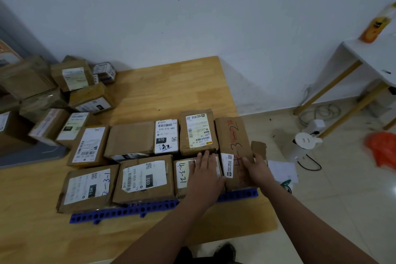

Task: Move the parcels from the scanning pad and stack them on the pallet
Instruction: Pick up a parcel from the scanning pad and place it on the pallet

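We judge the long parcel [231,133], at the right end of the pallet [128,211], light, stiff, best held by both long sides; the left hand [205,176] lies flat-fingered on its neighbour [182,172], while the grip of the right hand [258,170] we cannot tell.

The pallet [128,212] lies on the table [171,83], near its front edge, and the parcels [143,178] on it stand in two rows, one behind the other. More of them lie in a heap [70,83] at the back left of the table, behind the pad [32,154]. A side table [368,53] stands well apart to the right, by the wall [192,6].
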